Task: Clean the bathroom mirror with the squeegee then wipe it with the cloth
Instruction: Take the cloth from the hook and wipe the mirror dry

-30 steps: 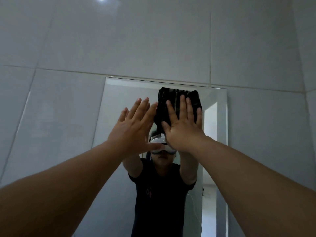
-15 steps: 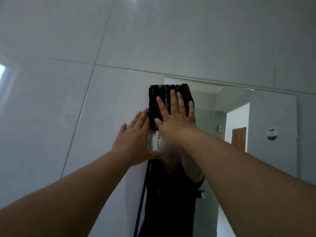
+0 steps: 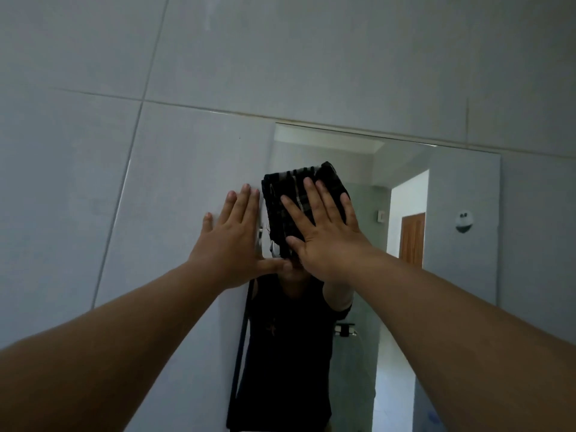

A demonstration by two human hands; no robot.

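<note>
Our right hand [image 3: 324, 235] presses the dark checked cloth [image 3: 299, 198] flat-fingered against the frameless wall mirror [image 3: 452, 188]; our left hand [image 3: 232, 235] rests spread beside it.

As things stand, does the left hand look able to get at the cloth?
Probably yes. The left hand lies flat on the wall right beside the cloth, with nothing between them; only the right hand covers part of the cloth, pressing it against the mirror.

Cloth [image 3: 282, 210] dark plaid, pale stripes; wall tiles [image 3: 311, 57] light grey.
</note>
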